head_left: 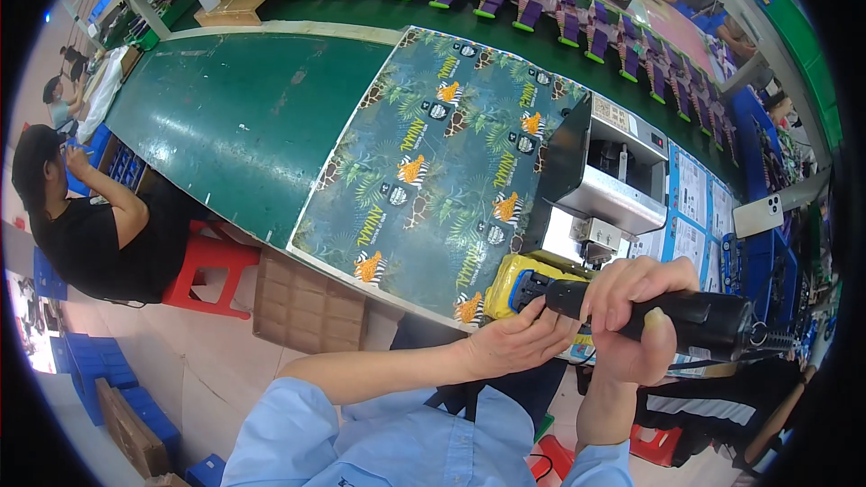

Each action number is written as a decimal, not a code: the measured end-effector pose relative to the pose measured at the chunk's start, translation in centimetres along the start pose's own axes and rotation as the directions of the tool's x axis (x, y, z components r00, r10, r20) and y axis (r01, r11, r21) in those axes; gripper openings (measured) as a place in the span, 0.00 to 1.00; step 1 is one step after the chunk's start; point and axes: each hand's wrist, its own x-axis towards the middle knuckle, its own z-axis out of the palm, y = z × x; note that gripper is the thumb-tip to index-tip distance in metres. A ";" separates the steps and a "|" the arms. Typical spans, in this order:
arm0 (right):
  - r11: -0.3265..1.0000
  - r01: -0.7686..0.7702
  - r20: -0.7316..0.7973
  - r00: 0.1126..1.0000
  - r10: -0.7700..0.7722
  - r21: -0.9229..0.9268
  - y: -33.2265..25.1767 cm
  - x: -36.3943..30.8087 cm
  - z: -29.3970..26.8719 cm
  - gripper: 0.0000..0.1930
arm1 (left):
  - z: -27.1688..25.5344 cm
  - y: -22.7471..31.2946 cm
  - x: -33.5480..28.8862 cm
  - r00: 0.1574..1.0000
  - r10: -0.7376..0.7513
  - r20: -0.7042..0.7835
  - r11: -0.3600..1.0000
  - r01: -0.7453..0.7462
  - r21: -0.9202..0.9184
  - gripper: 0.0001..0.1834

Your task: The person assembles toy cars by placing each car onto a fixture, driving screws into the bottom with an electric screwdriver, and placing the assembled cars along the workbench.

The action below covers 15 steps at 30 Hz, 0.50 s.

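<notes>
My right hand (636,307) is wrapped round a black electric screwdriver (699,320), which lies almost level with its nose toward the left. Just below that nose is my left hand (523,340), its fingers drawn together beside a black and blue part (528,289). Whatever those fingertips pinch is hidden. The part lies against a yellow piece (507,298) at the near edge of the table. Beyond it stands a metal bench machine (622,171) with a boxy housing and an open front.
An animal-print sheet (424,180) covers the middle of the green table (244,117). Behind runs a conveyor (379,13) with rows of purple and green pieces (492,2). At left, a person (81,225) in black sits on a red stool (212,271). Printed sheets (690,185) lie right of the machine.
</notes>
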 end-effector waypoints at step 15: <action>0.975 0.224 0.037 0.974 -0.224 0.005 -2.4 3.4 -4.3 0.12 | 0.0 0.3 0.5 1.000 -0.010 -0.007 0.995 0.011 0.103 0.19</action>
